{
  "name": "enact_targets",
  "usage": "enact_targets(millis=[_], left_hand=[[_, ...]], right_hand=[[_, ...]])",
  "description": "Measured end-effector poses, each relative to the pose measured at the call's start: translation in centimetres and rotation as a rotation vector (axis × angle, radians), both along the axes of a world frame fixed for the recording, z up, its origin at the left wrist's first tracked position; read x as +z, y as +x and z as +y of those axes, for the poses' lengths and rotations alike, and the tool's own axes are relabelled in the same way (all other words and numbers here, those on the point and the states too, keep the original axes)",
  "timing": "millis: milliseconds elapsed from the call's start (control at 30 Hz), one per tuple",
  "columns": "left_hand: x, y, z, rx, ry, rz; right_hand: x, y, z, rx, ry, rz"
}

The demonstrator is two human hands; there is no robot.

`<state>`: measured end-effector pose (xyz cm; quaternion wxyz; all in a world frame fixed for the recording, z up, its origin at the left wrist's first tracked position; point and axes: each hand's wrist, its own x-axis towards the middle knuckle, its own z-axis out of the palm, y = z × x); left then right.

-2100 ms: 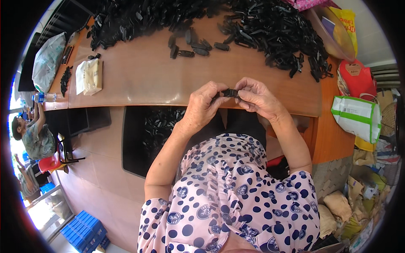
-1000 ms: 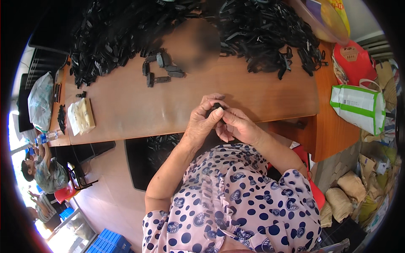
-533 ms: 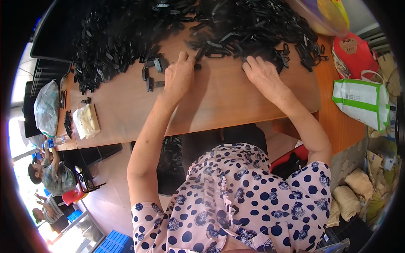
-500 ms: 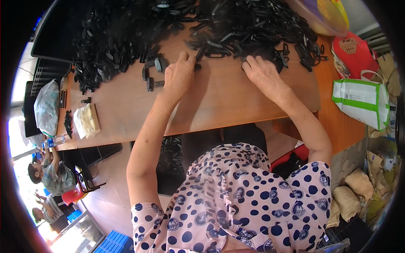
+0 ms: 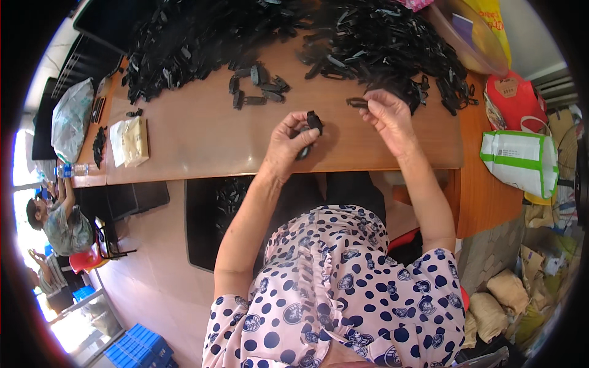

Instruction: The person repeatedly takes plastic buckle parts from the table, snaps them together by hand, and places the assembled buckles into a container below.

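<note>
My left hand is closed over the near middle of the table. Pinched at its fingertips is a small black plastic part, standing upright, and a second dark piece shows below the thumb. To the right, my right hand is raised with thumb and forefinger closed on one end of a narrow black plastic frame. Beyond my left hand lies a loose group of black parts, several of them set end to end in a rough ring.
Big heaps of similar black parts cover the table's far side. At left lie a cream packet and a clear plastic bag. A white-green bag and a red bag stand at right. Two people are at far left.
My left hand has come right and nearer from beside the ring, now with black parts in it. My right hand has drawn back from the right heap with a black frame.
</note>
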<state>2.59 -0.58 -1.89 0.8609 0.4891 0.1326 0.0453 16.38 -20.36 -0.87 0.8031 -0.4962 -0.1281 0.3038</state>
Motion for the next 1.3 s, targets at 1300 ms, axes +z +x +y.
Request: enact_targets(millis=[1300], left_hand=[[3.3,-5.3,-0.3,-0.059,1.308,-0.226]], right_hand=[[2.3,-4.4,3.4,0.705,-0.488,-0.019]])
